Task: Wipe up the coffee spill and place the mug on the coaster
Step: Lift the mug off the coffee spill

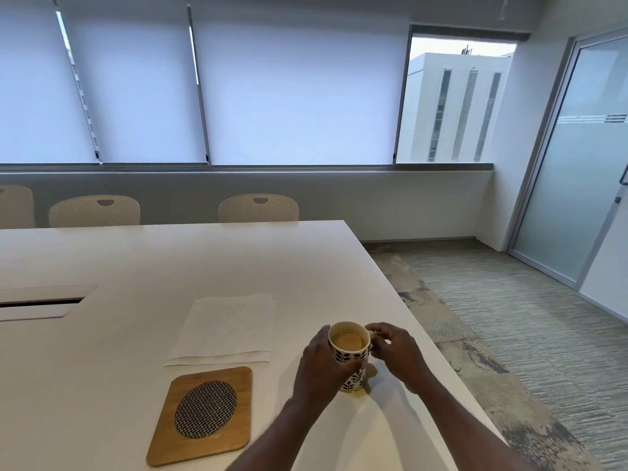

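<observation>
A white mug (350, 351) with dark leaf prints stands on the white table (170, 260) near its right edge, full of milky coffee. My left hand (321, 365) wraps around the mug's left side. My right hand (396, 355) pinches the handle on the mug's right side. A thin ring of pale coffee spill (358, 392) shows on the table at the mug's base. A square wooden coaster (204, 414) with a dark woven oval centre lies to the left of the mug, bare. A folded white paper napkin (226, 329) lies flat behind the coaster.
The table's right edge (424, 338) runs close to the mug, with carpet floor beyond. A cable hatch (44, 300) is set in the table at the left. Beige chairs (258, 209) stand along the far side under the blinds.
</observation>
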`<action>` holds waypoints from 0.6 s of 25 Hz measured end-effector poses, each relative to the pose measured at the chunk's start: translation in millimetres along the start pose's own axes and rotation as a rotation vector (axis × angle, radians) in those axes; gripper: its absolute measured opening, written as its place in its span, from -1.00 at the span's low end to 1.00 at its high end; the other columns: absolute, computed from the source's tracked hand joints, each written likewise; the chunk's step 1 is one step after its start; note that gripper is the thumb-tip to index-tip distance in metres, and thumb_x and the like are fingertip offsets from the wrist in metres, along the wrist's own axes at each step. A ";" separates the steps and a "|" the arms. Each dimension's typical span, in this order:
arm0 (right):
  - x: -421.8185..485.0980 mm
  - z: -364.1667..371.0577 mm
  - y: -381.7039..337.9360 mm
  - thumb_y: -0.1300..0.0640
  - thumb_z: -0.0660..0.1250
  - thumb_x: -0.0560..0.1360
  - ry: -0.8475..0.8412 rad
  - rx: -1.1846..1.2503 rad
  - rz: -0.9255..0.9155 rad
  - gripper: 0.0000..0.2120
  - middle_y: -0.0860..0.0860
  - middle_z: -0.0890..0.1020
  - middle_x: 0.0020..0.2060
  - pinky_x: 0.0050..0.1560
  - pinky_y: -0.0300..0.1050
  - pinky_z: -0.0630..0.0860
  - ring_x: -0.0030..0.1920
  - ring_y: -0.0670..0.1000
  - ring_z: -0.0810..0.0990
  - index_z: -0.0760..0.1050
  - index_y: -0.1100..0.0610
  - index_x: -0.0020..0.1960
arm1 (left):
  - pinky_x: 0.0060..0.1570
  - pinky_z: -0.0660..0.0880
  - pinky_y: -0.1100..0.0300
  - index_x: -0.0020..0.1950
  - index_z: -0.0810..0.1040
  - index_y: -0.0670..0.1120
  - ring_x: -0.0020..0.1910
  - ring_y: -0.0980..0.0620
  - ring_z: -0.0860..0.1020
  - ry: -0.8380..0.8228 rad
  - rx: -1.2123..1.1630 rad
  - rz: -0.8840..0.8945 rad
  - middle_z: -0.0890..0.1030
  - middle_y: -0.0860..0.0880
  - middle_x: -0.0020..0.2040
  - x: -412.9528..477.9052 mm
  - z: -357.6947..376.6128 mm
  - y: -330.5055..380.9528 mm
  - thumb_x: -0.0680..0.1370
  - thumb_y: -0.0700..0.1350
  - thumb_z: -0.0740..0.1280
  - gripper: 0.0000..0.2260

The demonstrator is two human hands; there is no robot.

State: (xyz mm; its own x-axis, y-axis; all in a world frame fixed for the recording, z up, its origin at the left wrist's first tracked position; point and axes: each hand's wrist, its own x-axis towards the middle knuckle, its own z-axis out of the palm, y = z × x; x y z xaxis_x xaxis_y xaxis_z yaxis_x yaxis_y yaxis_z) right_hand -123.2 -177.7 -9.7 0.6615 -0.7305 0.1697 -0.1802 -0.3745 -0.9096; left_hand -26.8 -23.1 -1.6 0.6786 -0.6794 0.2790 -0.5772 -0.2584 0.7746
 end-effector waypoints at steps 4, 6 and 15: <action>0.8 0.0 1.0 0.19 0.37 0.53 0.013 0.078 0.025 -0.87 -0.01 0.74 -0.19 -0.10 -0.09 0.68 -0.18 0.03 0.73 0.68 0.04 -0.04 | -0.05 0.60 0.16 0.17 0.51 -0.02 -0.04 0.12 0.62 0.031 -0.060 -0.009 0.66 0.07 0.02 -0.1 -2.8 4.6 0.22 0.23 0.48 -0.39; 2.8 -1.6 0.9 0.18 0.39 0.52 0.009 0.103 0.030 -0.88 -0.01 0.75 -0.18 -0.09 -0.09 0.68 -0.17 0.03 0.73 0.69 0.05 -0.04 | -0.08 0.60 0.18 0.14 0.52 -0.02 -0.08 0.12 0.63 0.032 -0.076 -0.014 0.67 0.06 -0.01 2.5 -3.7 6.6 0.19 0.25 0.45 -0.39; 33.7 -12.1 -17.1 0.13 0.44 0.48 0.042 0.144 -0.034 -0.84 -0.05 0.75 -0.22 -0.06 -0.01 0.69 -0.19 0.01 0.73 0.70 -0.13 -0.16 | -0.03 0.58 0.15 0.25 0.47 -0.07 0.05 -0.02 0.63 -0.064 -0.125 -0.037 0.65 -0.02 0.09 50.9 -20.4 21.3 0.30 -0.01 0.58 -0.42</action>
State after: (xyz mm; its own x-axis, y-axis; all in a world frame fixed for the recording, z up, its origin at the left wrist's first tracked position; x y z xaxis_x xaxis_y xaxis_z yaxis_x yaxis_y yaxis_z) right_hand -106.7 -202.9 16.1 0.6339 -0.7430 0.2147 -0.0495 -0.3160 -0.9475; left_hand 4.7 -49.2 40.7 0.6655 -0.7146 0.2153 -0.4886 -0.1991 0.8495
